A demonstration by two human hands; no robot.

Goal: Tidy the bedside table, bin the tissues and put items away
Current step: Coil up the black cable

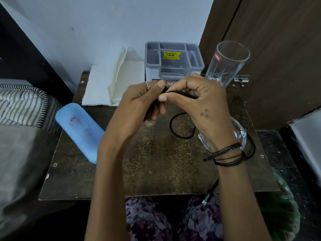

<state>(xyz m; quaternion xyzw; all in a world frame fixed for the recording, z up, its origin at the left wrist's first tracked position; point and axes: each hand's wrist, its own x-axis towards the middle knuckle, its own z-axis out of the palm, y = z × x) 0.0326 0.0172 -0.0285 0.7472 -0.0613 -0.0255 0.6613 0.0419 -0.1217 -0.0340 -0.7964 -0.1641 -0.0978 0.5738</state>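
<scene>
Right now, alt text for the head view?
Both hands, left hand and right hand, coil a black cable above a worn bedside table. On it: a blue case at left, folded tissues, a grey organiser and a tall empty glass at the back.

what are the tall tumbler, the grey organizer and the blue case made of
Tumbler: clear glass, glossy; you see through it, with cut facets low down. Organizer: likely moulded plastic, matte grey, thin dividers. Case: possibly silicone or soft plastic, matte blue with rounded edges; hard to tell.
</scene>
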